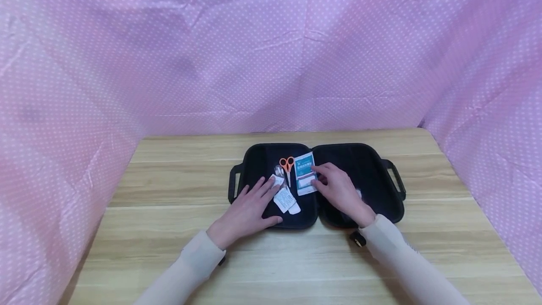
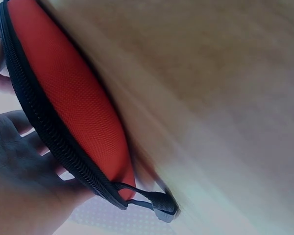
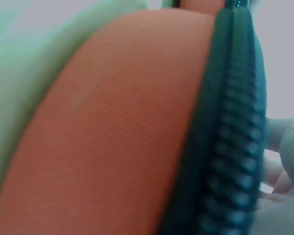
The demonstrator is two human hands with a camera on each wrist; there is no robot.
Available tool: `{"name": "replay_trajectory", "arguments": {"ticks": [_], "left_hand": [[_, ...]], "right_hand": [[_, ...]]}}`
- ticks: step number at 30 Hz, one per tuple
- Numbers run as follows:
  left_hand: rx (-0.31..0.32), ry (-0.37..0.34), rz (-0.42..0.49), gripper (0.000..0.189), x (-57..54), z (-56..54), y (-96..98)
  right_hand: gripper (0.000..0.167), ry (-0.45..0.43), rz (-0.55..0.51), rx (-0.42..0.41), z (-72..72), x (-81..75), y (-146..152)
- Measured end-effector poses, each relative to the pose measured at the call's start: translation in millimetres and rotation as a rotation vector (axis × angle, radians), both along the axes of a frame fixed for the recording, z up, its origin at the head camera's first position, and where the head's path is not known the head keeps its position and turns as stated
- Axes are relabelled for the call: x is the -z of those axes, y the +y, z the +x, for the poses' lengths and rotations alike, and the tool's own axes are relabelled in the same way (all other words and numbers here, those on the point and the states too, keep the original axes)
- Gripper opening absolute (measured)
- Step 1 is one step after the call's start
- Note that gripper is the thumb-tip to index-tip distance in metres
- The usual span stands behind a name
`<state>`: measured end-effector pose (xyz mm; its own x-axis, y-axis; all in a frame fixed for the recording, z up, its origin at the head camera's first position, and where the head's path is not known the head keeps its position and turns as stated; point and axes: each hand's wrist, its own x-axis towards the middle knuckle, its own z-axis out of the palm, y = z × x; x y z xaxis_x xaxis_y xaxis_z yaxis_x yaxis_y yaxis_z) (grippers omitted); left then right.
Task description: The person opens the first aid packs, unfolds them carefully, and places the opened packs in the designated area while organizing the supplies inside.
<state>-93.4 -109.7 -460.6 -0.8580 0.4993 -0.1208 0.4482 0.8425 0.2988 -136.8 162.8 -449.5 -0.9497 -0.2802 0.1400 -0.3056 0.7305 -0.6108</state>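
Note:
An unzipped case lies spread on the table, its black left half [image 1: 254, 159] and right half [image 1: 360, 159] side by side. Over the left half my left hand [image 1: 250, 208] reaches with fingers spread, its fingertips by small white packets [image 1: 284, 200]. Orange-handled scissors [image 1: 287, 164] lie beside a teal-and-white packet [image 1: 305, 168]. My right hand [image 1: 338, 189] holds that packet by its right edge with thumb and fingers. In the left wrist view the case's red outside [image 2: 83, 98] and zipper hide part of the left hand. The right wrist view shows red fabric [image 3: 112, 112] and few fingers.
The case sits on a wooden table [image 1: 169, 173], with a black handle [image 1: 233, 182] on the left and another handle [image 1: 395, 180] on the right. Pink dotted cloth [image 1: 271, 60] hangs behind and at both sides. A small clear item [image 1: 358, 192] is partly hidden by the right hand.

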Motion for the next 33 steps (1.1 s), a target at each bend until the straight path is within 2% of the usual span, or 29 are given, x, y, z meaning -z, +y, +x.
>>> {"name": "replay_trajectory", "arguments": {"ticks": [9,16,23,33], "left_hand": [[0.018,0.022,0.009,0.085,-1.5,-0.1,3.6],[0.034,0.061,0.03,0.083,-3.0,-1.0,13.1],[0.089,0.103,0.044,0.078,-6.2,-1.0,29.8],[0.151,0.091,0.055,0.076,-6.8,1.8,53.8]], "right_hand": [[0.038,0.007,-0.141,0.01,4.9,-6.7,15],[0.038,0.024,-0.159,0.049,8.0,-12.3,34],[0.038,0.04,-0.183,0.086,12.7,-15.4,53],[0.037,0.128,-0.232,0.132,17.2,-17.2,81]]}}
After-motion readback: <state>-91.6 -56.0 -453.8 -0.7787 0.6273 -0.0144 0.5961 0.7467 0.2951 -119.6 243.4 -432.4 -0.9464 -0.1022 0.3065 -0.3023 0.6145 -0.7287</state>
